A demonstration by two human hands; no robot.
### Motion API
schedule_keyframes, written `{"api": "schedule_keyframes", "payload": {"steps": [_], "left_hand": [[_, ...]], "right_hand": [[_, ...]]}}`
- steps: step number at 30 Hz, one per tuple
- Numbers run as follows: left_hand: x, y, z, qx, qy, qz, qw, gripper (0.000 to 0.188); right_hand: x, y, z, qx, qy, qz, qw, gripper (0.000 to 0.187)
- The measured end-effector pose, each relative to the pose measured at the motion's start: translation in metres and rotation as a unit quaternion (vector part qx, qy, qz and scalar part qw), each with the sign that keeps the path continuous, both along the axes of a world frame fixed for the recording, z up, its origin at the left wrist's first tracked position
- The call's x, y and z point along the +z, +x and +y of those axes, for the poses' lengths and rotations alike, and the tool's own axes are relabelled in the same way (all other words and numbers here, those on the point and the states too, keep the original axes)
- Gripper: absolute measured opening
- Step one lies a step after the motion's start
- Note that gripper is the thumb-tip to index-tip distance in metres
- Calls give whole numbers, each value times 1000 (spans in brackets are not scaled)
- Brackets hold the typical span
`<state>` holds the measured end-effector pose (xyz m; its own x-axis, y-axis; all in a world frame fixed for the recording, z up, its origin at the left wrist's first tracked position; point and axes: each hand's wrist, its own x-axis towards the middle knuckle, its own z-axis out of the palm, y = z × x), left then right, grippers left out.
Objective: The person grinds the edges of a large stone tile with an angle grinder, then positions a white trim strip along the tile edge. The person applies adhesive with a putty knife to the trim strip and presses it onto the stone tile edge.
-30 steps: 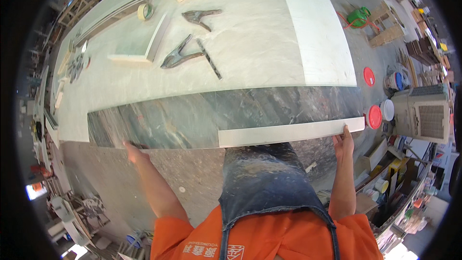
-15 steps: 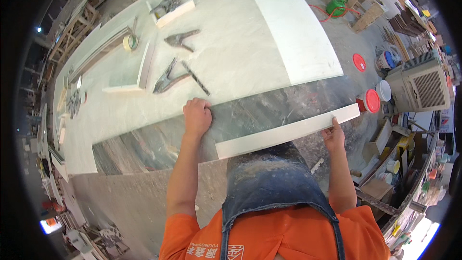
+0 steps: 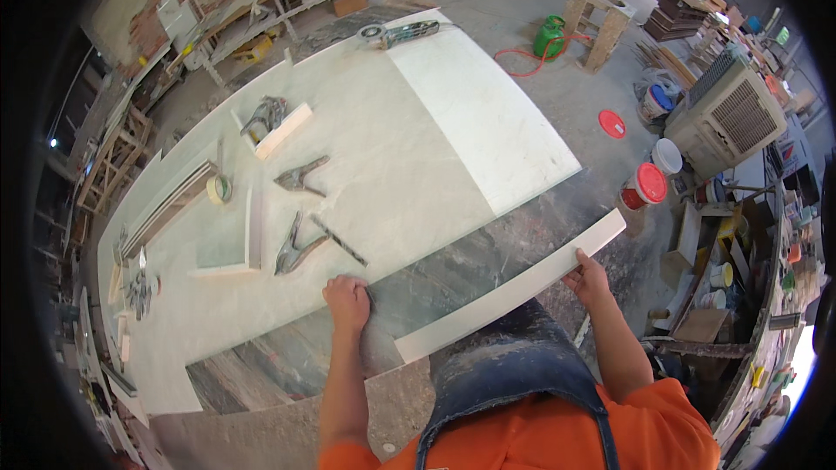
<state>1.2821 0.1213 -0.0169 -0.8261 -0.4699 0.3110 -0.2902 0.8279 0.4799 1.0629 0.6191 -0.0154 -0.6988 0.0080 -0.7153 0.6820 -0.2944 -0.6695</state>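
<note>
On the dark slab (image 3: 457,285), my left hand (image 3: 348,301) curls (clamped, I cannot tell). My right hand (image 3: 589,280) pinches the strip (image 3: 514,293); loosening could drop it.

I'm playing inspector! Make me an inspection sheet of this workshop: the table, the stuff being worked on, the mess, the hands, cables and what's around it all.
Surface: big pale table, with a whiter band along its right side.
Job's things: dark marbled slab at the near edge; white strip along part of the slab's near side.
Clutter: two spring clamps, a dark rod, a tape roll and a power tool.
Grips: left grip curled at the slab's far edge, contents hidden; right grip holding the white strip.
Cables: orange-red hose on the floor; power cords, can't tell.
Surroundings: green cylinder, red-lidded bucket, beige boxy appliance.
</note>
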Motion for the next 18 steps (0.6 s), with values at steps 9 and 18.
{"api": "schedule_keyframes", "payload": {"steps": [9,18], "left_hand": [[3,-4,11,8,29,14,999,12],[13,-8,36,243,-144,-46,958,22]], "right_hand": [[8,-10,58,82,20,-13,996,40],[-12,-95,214,-38,-18,4,999,38]]}}
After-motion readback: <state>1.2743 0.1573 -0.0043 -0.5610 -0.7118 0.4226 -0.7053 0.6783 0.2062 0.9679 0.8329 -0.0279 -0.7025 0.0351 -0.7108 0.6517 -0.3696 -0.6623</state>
